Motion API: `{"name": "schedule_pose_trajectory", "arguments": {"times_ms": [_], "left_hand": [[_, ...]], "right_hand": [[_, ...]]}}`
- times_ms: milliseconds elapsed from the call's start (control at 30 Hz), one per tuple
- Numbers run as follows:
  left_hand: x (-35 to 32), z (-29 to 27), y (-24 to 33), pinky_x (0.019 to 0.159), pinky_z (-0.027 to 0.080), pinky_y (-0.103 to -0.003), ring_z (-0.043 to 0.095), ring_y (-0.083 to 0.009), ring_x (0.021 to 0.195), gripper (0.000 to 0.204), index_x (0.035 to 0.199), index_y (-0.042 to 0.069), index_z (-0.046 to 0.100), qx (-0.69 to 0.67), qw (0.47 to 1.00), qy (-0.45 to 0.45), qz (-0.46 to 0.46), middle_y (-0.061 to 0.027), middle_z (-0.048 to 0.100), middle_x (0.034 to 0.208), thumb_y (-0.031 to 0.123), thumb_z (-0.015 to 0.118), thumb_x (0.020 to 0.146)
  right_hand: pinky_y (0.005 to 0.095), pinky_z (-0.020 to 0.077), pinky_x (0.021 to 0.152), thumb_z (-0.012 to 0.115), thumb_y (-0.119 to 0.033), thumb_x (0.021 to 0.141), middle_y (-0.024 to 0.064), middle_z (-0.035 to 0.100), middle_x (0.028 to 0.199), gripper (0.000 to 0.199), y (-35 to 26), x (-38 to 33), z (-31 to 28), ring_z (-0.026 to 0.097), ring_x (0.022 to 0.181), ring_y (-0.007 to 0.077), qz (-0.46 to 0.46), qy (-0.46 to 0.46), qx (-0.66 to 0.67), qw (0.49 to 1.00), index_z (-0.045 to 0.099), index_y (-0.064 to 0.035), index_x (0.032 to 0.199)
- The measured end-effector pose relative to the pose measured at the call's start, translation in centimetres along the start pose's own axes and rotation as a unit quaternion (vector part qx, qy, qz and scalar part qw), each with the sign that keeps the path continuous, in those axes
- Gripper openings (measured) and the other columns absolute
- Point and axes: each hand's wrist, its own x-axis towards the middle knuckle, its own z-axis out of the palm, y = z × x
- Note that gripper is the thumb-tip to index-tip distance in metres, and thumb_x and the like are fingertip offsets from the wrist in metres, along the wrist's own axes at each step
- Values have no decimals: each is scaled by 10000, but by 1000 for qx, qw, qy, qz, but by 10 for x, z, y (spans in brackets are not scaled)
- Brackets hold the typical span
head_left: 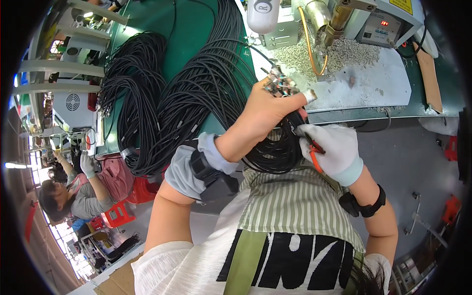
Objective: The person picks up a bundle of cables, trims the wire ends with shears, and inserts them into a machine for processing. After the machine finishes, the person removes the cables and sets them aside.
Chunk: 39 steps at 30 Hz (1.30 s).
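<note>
the left hand [263,110] is closing its grip round a bundle of thin black cables [275,147], holding their ends up so the metal connector tips [280,84] are fanning out above the fist, just near the edge of the white work plate [383,86]. the right hand [330,150], in a white glove, is pressing against the same bundle lower down and is gripping a small orange-handled cutter [314,152]; i cannot tell how wide its blades are standing.

judging by how things are lying, the work is looking well under way but far from finished. a scatter of small pale offcuts [305,54] is covering the far part of the plate below the brass nozzle [339,22], which suggests many ends are already being dealt with. to the left, large coils of black cable [147,98] are lying heaped on the green table [189,29], some draping over its near edge, and whether those are finished or waiting i cannot tell.

further left, another person [73,196] in a grey glove is working at a neighbouring station.
</note>
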Motion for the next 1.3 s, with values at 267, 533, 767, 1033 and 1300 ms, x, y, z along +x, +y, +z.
{"name": "schedule_pose_trajectory", "arguments": {"times_ms": [267, 533, 767, 1033, 1300], "left_hand": [[0, 10, 3, 542, 489, -236, 607, -112, 569, 129, 859, -9, 612, 8, 1000, 2, 3, -32, 622, 706, 82, 690, 813], [5, 11, 4, 548, 494, -241, 622, -120, 599, 168, 933, -18, 601, 17, 1000, -19, -13, -43, 632, 724, 84, 681, 826], [-20, 25, 13, 642, 491, -243, 609, -99, 696, 237, 1023, -18, 569, 52, 995, -80, 3, -50, 628, 819, 47, 670, 819], [-41, 50, 16, 623, 466, -223, 539, -57, 673, 201, 1009, 1, 568, 84, 996, -25, 26, -7, 583, 808, 4, 640, 821], [-35, 55, 18, 516, 376, -211, 472, -45, 577, 156, 939, 18, 556, -57, 996, 29, -58, 33, 512, 660, -8, 634, 807]], "right_hand": [[318, 507, 598, 677, -157, 719, 38, 551, 636, 195, -15, 1, -2, 608, 634, 209, -89, -40, -203, 974, 630, -103, 900], [331, 512, 621, 678, -146, 712, 65, 553, 651, 207, -11, 5, -18, 613, 662, 216, -133, -34, -166, 977, 608, -50, 881], [294, 479, 522, 661, -34, 693, 81, 575, 614, 178, -19, -4, -65, 602, 538, 218, 46, 115, -63, 990, 595, -14, 857], [270, 467, 506, 643, -35, 735, 81, 570, 581, 99, -25, 0, -71, 606, 508, 202, 299, 100, 172, 933, 600, -25, 824], [333, 512, 619, 686, -75, 689, 78, 588, 661, 225, -15, -5, -80, 621, 645, 265, 81, 92, -139, 983, 644, -39, 907]]}}
